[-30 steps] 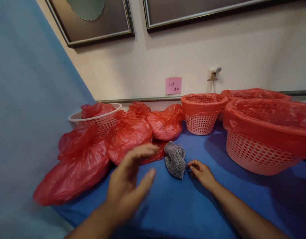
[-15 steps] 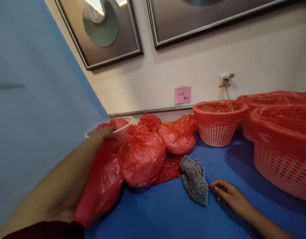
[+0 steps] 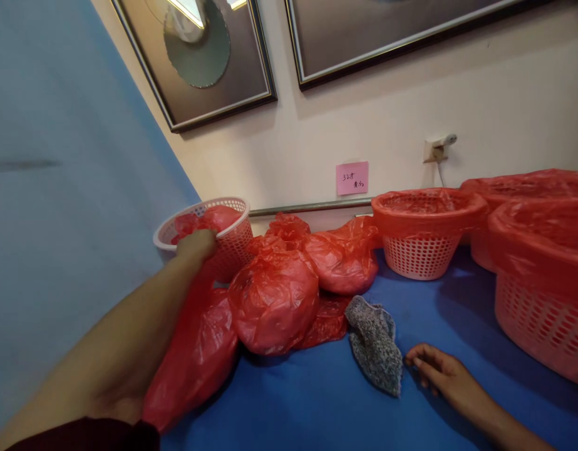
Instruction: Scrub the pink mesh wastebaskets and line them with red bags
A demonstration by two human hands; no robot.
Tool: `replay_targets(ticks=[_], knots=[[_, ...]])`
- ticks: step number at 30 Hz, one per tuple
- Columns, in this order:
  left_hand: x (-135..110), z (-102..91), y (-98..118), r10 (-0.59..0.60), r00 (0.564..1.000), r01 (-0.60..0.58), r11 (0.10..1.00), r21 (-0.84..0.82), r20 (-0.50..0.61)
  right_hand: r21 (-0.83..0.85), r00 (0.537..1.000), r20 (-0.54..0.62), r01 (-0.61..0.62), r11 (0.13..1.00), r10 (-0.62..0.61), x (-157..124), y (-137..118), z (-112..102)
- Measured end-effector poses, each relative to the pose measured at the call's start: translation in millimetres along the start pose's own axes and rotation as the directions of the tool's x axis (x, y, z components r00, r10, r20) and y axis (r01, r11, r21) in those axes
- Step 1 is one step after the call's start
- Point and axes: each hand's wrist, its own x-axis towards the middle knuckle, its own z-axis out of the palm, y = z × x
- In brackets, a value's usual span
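Note:
At the left, my left hand (image 3: 198, 244) is closed on the near rim of a white perforated plastic basket (image 3: 235, 241), its fingertips hidden. Inside the basket lie red plastic bags (image 3: 218, 218). Under my left forearm rests a long, filled red bag (image 3: 199, 357). Beside it, on the blue tabletop, sit a round red bag (image 3: 274, 304) and another filled red bag (image 3: 342, 260). My right hand (image 3: 436, 369) hovers low over the table, empty, with loosely bent fingers. A crumpled grey speckled cloth (image 3: 376, 344) lies just left of its fingertips.
Along the right stand perforated baskets lined with red plastic: a smaller one (image 3: 420, 250) and a large near one (image 3: 542, 313), with another (image 3: 528, 181) behind. The wall carries a pink note (image 3: 352, 178), a socket (image 3: 436, 150) and framed pictures. A blue panel (image 3: 72, 188) rises at left.
The white basket has come up and shows more of its side, with my left hand on its rim. The view has shifted slightly; my right hand stays by the cloth.

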Motion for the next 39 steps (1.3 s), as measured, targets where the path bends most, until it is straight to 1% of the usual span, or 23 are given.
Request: replay_targets(ticks=[2, 5, 9, 12, 16, 18, 20, 23, 25, 27, 29, 30, 31, 32, 33, 34, 36, 37, 39], knots=[[-6.4, -8.3, 3.8, -0.022, 1.0, 0.022, 0.998, 0.062, -0.013, -0.007, 1.0, 0.004, 0.004, 1.0, -0.004, -0.6, -0.7, -0.2], [-16.5, -19.4, 10.8, -0.024, 0.999, 0.027, 0.992, 0.126, -0.021, -0.015, 1.0, 0.013, 0.005, 1.0, -0.005, -1.2, -1.2, 0.1], [-31.0, -36.1, 20.3, -0.016, 0.999, 0.024, 0.984, 0.176, -0.045, -0.02, 1.0, 0.014, 0.011, 1.0, -0.011, -1.9, -1.3, 0.9], [-41.1, -53.2, 28.1, 0.027, 0.994, -0.007, 0.982, 0.19, -0.103, -0.025, 1.0, 0.006, 0.007, 1.0, -0.007, -2.1, 0.1, 0.6], [-44.1, -78.7, 41.9, 0.013, 0.983, 0.028, 0.975, 0.221, -0.182, -0.002, 1.0, 0.006, 0.004, 1.0, -0.004, -1.7, 5.3, -1.4], [-45.5, -92.2, 51.6, -0.002, 0.976, 0.052, 0.973, 0.224, -0.218, 0.01, 1.0, 0.008, 0.014, 1.0, -0.014, -1.9, 7.4, -2.1], [-53.0, -107.1, 65.4, 0.029, 0.962, 0.035, 0.974, 0.224, -0.272, 0.008, 0.999, 0.008, 0.031, 0.999, -0.031, -2.8, 7.4, -1.6], [-78.9, -129.7, 96.2, 0.156, 0.923, -0.076, 0.97, 0.232, -0.351, 0.003, 0.999, -0.005, 0.053, 0.999, -0.053, -5.8, 1.9, 1.4], [-102.9, -140.6, 122.4, 0.274, 0.892, -0.206, 0.954, 0.217, -0.358, 0.013, 0.996, -0.036, 0.077, 0.997, -0.076, -8.1, -4.5, 3.7], [-128.4, -144.0, 150.4, 0.358, 0.864, -0.329, 0.934, 0.141, -0.355, 0.025, 0.99, -0.092, 0.114, 0.993, -0.112, -10.5, -11.6, 4.5], [-152.8, -138.3, 177.7, 0.436, 0.836, -0.452, 0.891, 0.032, -0.334, 0.021, 0.972, -0.18, 0.157, 0.987, -0.15, -13.1, -18.7, 2.3], [-164.2, -132.2, 190.3, 0.485, 0.817, -0.514, 0.858, -0.012, -0.312, 0.014, 0.956, -0.237, 0.181, 0.983, -0.172, -14.5, -22.4, -0.3], [-175.0, -124.6, 201.9, 0.537, 0.794, -0.572, 0.819, -0.051, -0.286, 0.007, 0.929, -0.312, 0.214, 0.977, -0.201, -16.1, -26.2, -3.9], [-185.0, -116.0, 212.3, 0.589, 0.768, -0.624, 0.776, -0.086, -0.252, -0.002, 0.885, -0.403, 0.256, 0.967, -0.235, -17.7, -30.3, -8.4], [-194.1, -107.0, 221.1, 0.64, 0.737, -0.671, 0.733, -0.114, -0.22, -0.012, 0.826, -0.497, 0.301, 0.954, -0.267, -19.5, -34.9, -13.7], [-202.1, -98.1, 228.4, 0.685, 0.704, -0.71, 0.69, -0.14, -0.188, -0.019, 0.755, -0.588, 0.345, 0.938, -0.29, -21.3, -39.9, -19.6], [-214.9, -82.8, 238.5, 0.743, 0.651, -0.759, 0.631, -0.162, -0.158, -0.032, 0.612, -0.726, 0.424, 0.905, -0.313, -24.9, -51.4, -31.7], [-219.7, -76.8, 241.6, 0.758, 0.633, -0.774, 0.614, -0.158, -0.157, -0.035, 0.559, -0.766, 0.456, 0.889, -0.318, -26.9, -57.8, -37.3], [-226.6, -68.1, 245.4, 0.777, 0.604, -0.797, 0.593, -0.114, -0.175, -0.051, 0.489, -0.803, 0.513, 0.857, -0.341, -31.9, -71.9, -45.5]])
